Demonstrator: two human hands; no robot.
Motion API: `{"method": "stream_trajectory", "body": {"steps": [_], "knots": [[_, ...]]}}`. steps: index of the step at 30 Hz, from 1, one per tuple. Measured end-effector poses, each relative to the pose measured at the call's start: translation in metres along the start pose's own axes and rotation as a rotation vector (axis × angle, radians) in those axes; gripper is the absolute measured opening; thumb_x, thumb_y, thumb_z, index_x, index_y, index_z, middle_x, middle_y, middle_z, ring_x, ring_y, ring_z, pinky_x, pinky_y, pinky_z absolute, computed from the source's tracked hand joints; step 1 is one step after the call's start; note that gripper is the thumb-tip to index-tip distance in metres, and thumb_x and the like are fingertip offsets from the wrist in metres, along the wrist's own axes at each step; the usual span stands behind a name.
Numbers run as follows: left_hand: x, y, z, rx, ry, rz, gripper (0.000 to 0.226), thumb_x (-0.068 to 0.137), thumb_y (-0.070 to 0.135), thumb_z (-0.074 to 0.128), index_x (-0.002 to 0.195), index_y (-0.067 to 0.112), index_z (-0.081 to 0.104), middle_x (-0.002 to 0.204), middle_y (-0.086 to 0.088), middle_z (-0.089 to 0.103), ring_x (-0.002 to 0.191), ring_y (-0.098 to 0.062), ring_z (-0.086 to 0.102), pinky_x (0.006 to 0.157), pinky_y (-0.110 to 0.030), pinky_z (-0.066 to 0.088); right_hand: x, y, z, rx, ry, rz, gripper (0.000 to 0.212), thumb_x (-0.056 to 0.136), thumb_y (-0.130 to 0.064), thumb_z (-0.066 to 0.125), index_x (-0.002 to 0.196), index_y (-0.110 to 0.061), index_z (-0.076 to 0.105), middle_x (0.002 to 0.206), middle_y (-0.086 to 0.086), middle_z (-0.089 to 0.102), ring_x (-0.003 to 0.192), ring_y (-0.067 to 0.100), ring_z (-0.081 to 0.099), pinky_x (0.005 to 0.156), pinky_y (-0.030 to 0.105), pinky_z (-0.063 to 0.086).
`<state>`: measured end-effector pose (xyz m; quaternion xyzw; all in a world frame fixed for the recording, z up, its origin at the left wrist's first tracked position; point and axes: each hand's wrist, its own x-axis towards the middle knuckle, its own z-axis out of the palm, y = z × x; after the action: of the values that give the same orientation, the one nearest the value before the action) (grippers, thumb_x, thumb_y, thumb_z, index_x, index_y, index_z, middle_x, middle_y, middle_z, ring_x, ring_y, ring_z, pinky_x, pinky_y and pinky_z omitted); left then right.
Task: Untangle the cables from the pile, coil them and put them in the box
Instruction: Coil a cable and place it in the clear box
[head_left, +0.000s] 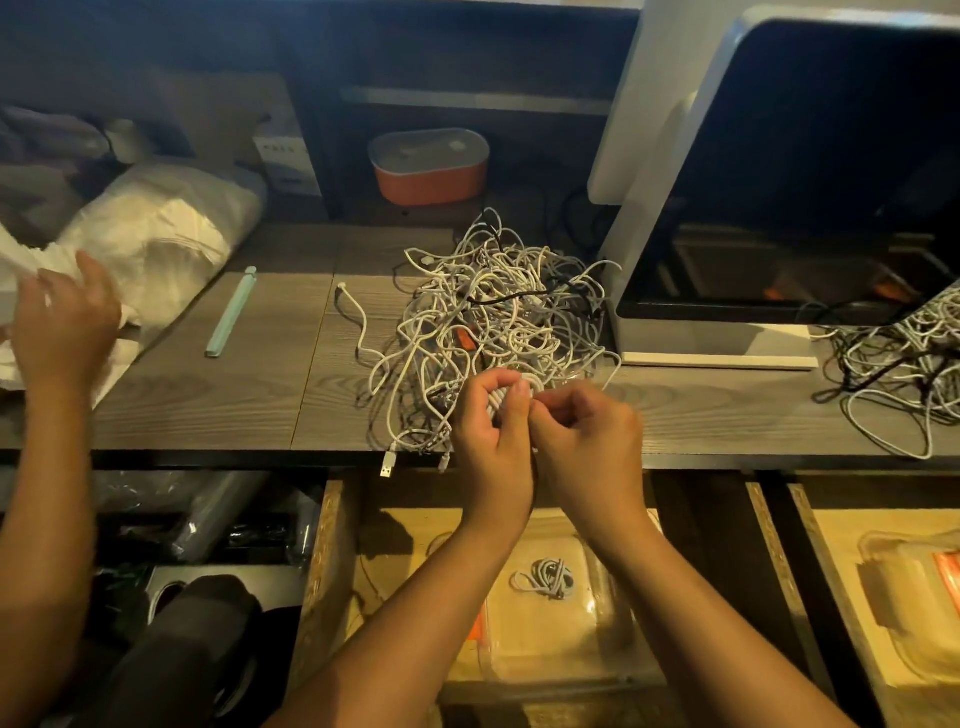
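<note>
The coil (511, 396) sits in my left hand (491, 447), fingers curled round it; my right hand (587, 441) pinches it just beside my left thumb; the pile (498, 312) lies on the desk (208, 405) just beyond my fingertips; below my wrists the clear box (519, 644) holds one coiled cable (545, 578); far left of my fingers, another person's hand (65, 322) touches a white bag (156, 234).

Left hand (491, 431) curled, fingers clenched; right hand (587, 436) pinching beside it, touching.
</note>
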<state>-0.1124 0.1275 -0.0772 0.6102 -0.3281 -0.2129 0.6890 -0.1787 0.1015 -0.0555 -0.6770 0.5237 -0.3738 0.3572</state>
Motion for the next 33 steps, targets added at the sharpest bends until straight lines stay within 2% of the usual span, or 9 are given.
{"method": "stream_trajectory", "body": {"steps": [4,9,14,18,22,25,28,31,33], "knots": [[0.003,0.005,0.006,-0.08,0.041,-0.127,0.019,0.095,0.007,0.052,0.086,0.024,0.053,0.08,0.008,0.056,0.069,0.009,0.054,0.064,-0.008,0.042,0.001,0.006,-0.003,0.057,-0.026,-0.042,0.012,0.086,-0.016,0.067,0.076,-0.021,0.063,0.066,-0.005,0.064,0.061,0.009,0.061,0.056,0.031,0.052],[0.008,0.007,0.012,-0.141,0.099,-0.234,0.018,0.096,0.01,0.05,0.085,0.023,0.053,0.079,0.01,0.056,0.062,0.01,0.051,0.06,-0.007,0.04,-0.002,0.004,-0.007,0.106,0.063,-0.092,0.019,0.086,-0.023,0.062,0.081,-0.04,0.056,0.073,-0.014,0.064,0.069,0.009,0.065,0.063,0.037,0.058],[0.008,0.006,0.01,-0.15,0.083,-0.242,0.018,0.096,0.011,0.05,0.085,0.025,0.053,0.077,0.011,0.055,0.062,0.006,0.05,0.062,-0.015,0.042,0.003,0.005,-0.009,0.019,-0.011,-0.15,0.011,0.082,-0.012,0.069,0.079,-0.022,0.067,0.064,-0.016,0.062,0.063,0.003,0.063,0.056,0.025,0.054],[0.003,0.005,0.008,-0.024,0.037,-0.057,0.017,0.095,0.013,0.053,0.086,0.028,0.052,0.081,0.011,0.055,0.071,0.005,0.053,0.066,-0.01,0.041,0.002,0.001,-0.004,0.052,-0.017,0.026,0.013,0.082,-0.023,0.07,0.071,-0.017,0.069,0.06,-0.004,0.065,0.057,0.012,0.062,0.056,0.038,0.054],[0.001,-0.009,0.005,0.08,0.015,0.099,0.003,0.091,0.032,0.047,0.09,0.035,0.049,0.087,0.01,0.056,0.084,-0.006,0.055,0.075,-0.019,0.044,0.003,-0.003,-0.003,0.157,-0.05,0.199,0.013,0.08,-0.022,0.07,0.068,-0.016,0.069,0.063,0.003,0.067,0.062,0.021,0.066,0.06,0.042,0.056],[0.002,-0.015,0.005,0.152,-0.006,0.19,0.007,0.092,0.029,0.045,0.09,0.027,0.051,0.088,0.007,0.055,0.086,-0.021,0.056,0.075,-0.028,0.045,0.005,-0.004,-0.006,0.346,-0.096,0.377,0.014,0.08,-0.009,0.067,0.068,-0.004,0.067,0.06,0.007,0.065,0.057,0.017,0.062,0.056,0.03,0.054],[0.002,-0.019,0.006,0.246,-0.022,0.287,0.018,0.092,0.022,0.046,0.088,0.009,0.058,0.089,0.002,0.056,0.085,-0.021,0.054,0.076,-0.021,0.041,0.009,-0.005,-0.008,0.551,-0.193,0.569,0.018,0.082,-0.002,0.063,0.064,-0.002,0.061,0.052,0.004,0.056,0.048,0.01,0.053,0.044,0.019,0.045],[0.004,-0.02,0.009,0.223,-0.027,0.254,0.015,0.091,0.022,0.047,0.085,0.014,0.057,0.088,0.002,0.055,0.086,-0.015,0.052,0.077,-0.013,0.037,0.011,-0.001,-0.008,0.582,-0.199,0.593,0.015,0.085,-0.006,0.063,0.071,0.0,0.064,0.063,0.012,0.061,0.057,0.015,0.058,0.048,0.02,0.048],[0.007,-0.017,0.012,0.119,0.009,0.088,0.008,0.09,0.026,0.05,0.083,0.028,0.051,0.087,0.003,0.056,0.085,-0.015,0.053,0.077,-0.016,0.04,0.01,-0.002,-0.006,0.585,-0.249,0.523,0.016,0.089,-0.011,0.061,0.085,0.002,0.07,0.077,0.016,0.068,0.07,0.017,0.064,0.056,0.021,0.052]]}}
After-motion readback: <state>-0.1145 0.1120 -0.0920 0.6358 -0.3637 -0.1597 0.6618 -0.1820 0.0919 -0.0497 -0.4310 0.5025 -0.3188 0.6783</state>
